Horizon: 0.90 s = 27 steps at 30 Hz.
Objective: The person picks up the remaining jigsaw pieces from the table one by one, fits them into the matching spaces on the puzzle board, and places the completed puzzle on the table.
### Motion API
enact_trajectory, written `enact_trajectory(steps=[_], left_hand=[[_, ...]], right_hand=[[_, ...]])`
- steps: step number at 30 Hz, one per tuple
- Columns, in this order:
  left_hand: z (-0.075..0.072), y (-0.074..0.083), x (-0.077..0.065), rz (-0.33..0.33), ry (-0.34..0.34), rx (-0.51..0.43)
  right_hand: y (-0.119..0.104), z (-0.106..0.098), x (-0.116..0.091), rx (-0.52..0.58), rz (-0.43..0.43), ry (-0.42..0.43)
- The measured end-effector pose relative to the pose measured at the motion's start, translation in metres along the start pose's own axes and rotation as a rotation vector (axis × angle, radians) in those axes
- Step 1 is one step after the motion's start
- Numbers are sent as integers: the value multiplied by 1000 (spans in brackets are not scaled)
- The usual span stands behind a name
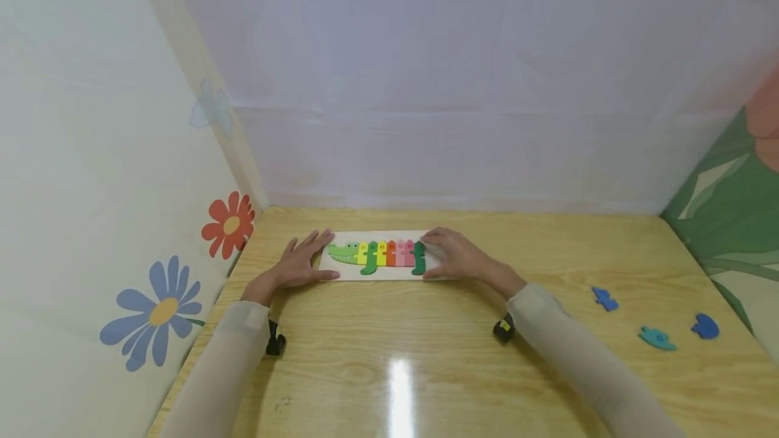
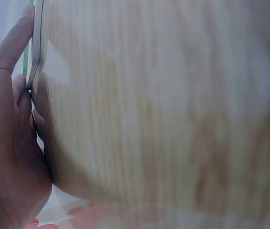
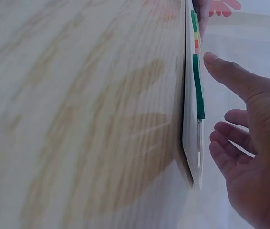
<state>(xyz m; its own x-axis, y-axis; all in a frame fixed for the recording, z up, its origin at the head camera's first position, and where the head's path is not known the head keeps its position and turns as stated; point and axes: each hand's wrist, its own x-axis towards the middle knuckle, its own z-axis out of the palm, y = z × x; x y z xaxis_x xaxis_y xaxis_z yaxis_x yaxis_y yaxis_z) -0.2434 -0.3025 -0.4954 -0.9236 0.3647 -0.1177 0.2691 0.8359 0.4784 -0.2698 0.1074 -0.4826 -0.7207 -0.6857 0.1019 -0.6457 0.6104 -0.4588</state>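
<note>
A pale wooden puzzle board [image 1: 392, 274] lies near the table's far edge, with a row of colourful pieces forming a crocodile. Its light green head [image 1: 344, 253] points left; a dark green leg piece [image 1: 418, 259] ends the row on the right. My left hand [image 1: 298, 265] rests at the board's left end, thumb along the near edge and fingers spread towards the far corner. Over the board's right end is my right hand [image 1: 456, 255]. In the right wrist view its thumb and loosely bent fingers stand a little off the board [image 3: 190, 138], gripping nothing.
Three loose pieces lie on the table at the right: a blue one [image 1: 605, 299], a teal one [image 1: 657, 338] and a dark blue rounded one [image 1: 706, 326]. A pale cloth wall [image 1: 456, 86] rises behind the table; a flower-printed panel [image 1: 91, 188] borders the left side.
</note>
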Motion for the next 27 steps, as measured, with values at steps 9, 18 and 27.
enact_trajectory(steps=[9,18,27], left_hand=[[1,-2,1,6,5,5],[0,-1,0,2,-2,3],[1,-2,1,0,2,16]], right_hand=[[0,-9,-13,13,-31,32],[4,-16,-27,5,24,24],[12,-26,-44,-12,5,44]])
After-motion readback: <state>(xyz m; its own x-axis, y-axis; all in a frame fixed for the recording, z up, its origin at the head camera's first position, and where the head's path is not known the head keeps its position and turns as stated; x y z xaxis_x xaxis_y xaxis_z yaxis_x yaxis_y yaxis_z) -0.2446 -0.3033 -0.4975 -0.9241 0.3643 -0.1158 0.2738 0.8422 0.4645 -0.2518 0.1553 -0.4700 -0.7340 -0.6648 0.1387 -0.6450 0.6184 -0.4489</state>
